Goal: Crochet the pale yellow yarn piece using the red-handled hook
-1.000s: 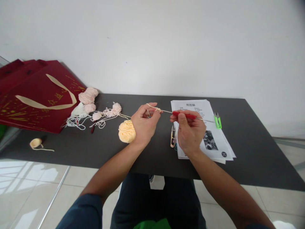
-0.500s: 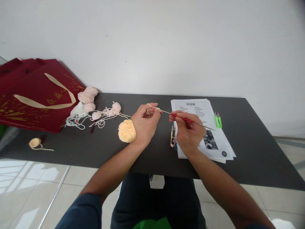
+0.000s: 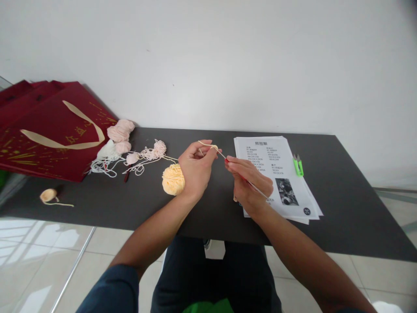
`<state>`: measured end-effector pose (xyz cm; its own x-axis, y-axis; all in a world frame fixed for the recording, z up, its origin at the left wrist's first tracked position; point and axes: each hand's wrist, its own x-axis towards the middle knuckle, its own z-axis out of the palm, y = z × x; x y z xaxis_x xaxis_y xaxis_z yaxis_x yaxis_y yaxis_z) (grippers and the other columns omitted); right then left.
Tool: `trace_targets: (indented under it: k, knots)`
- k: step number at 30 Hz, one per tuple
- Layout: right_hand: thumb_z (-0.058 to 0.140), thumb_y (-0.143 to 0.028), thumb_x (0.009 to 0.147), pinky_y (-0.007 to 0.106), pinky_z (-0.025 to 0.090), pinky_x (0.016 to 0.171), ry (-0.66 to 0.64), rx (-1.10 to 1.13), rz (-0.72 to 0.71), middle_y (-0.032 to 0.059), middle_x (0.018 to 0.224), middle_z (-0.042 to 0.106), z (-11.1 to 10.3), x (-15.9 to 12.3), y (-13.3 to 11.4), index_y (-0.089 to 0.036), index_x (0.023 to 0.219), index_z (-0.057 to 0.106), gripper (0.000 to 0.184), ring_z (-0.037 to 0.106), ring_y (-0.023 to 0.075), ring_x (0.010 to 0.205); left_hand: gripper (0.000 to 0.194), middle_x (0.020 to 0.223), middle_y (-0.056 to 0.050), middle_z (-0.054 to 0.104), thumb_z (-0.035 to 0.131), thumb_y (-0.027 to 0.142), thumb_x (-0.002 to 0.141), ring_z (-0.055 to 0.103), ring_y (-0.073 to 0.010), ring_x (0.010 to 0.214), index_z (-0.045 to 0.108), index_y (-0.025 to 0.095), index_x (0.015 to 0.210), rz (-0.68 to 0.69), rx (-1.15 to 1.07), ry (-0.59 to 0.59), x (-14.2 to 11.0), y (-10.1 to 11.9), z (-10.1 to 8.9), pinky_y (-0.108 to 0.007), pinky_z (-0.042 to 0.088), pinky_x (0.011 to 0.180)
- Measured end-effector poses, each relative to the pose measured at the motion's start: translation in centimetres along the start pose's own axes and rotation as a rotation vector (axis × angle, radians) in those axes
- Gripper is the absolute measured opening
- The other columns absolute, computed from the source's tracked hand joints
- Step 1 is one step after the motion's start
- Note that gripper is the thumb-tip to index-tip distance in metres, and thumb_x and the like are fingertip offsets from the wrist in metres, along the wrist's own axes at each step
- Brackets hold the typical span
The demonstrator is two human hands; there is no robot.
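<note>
My left hand (image 3: 197, 167) is closed, pinching pale yellow yarn (image 3: 206, 143) between thumb and fingers, with a strand running over the forefinger. In my right hand (image 3: 249, 180) is a crochet hook (image 3: 222, 154) with a red grip, held like a pen. Its thin metal tip reaches into the yarn at my left fingertips, and its rear end slants down to the right. Beside my left wrist sits a ball of yellow yarn (image 3: 173, 179). How the loop lies on the hook is too small to tell.
Printed sheets (image 3: 283, 152) lie under and beyond my right hand, with green thread snips (image 3: 298, 165) on their edge. To the left are pink yarn balls (image 3: 120, 130), tangled pink yarn (image 3: 159, 148), a small crocheted piece (image 3: 48, 194) and dark red gift bags (image 3: 48, 130).
My right hand has shifted slightly left and down, tilting the crochet hook more steeply. My left hand has barely moved and still pinches the yarn.
</note>
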<state>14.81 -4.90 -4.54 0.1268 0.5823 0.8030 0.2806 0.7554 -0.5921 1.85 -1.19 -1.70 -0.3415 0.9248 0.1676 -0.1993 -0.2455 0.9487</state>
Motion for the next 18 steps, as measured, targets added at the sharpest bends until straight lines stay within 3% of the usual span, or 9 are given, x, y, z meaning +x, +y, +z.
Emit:
trace_targets:
  k: [5,8,10,14,18]
  knots:
    - [0.069,-0.006,0.091,0.047,0.072,0.086,-0.092,-0.048,-0.074,0.0031,0.121,0.083,-0.3,-0.1,0.3,-0.037,0.126,0.076,0.047,0.082,0.0257,0.107,0.02,0.076,0.001,0.077,0.079,0.02,0.078,0.076,-0.014,0.07,0.073,0.019,0.097,-0.024,-0.041,0.004,0.2,-0.2,0.0,-0.027,0.059,0.07]
    - [0.072,-0.005,0.089,0.045,0.072,0.086,-0.075,-0.033,-0.078,0.0025,0.119,0.084,-0.2,0.1,0.2,-0.037,0.123,0.078,0.047,0.082,0.025,0.105,0.02,0.076,0.001,0.078,0.079,0.018,0.078,0.076,-0.0138,0.071,0.074,0.019,0.098,-0.014,-0.025,0.014,0.2,-0.2,0.0,-0.025,0.059,0.069]
    - [0.076,-0.011,0.089,0.043,0.072,0.085,0.008,-0.006,0.068,0.0023,0.112,0.086,0.2,0.3,-0.2,-0.034,0.114,0.081,0.034,0.084,0.0234,0.096,0.019,0.078,0.0,0.079,0.079,0.02,0.079,0.077,-0.0141,0.072,0.075,0.02,0.098,0.006,0.035,0.029,0.1,0.0,0.0,-0.026,0.059,0.069]
    - [0.08,-0.027,0.091,0.036,0.072,0.076,0.205,0.131,0.503,0.0036,0.092,0.086,1.1,1.0,-0.8,-0.024,0.103,0.083,0.013,0.084,0.02,0.077,0.017,0.08,-0.001,0.08,0.08,0.024,0.081,0.077,-0.0145,0.072,0.076,0.02,0.096,0.028,0.108,0.058,0.0,0.3,0.1,-0.026,0.061,0.07]
    - [0.08,-0.032,0.091,0.035,0.072,0.077,0.202,0.2,0.622,0.0033,0.09,0.086,1.3,1.1,-0.8,-0.023,0.104,0.082,0.017,0.084,0.0198,0.078,0.02,0.079,-0.001,0.079,0.082,0.024,0.08,0.076,-0.0138,0.071,0.075,0.019,0.097,0.006,0.027,0.045,0.2,-0.1,0.1,-0.025,0.059,0.068]
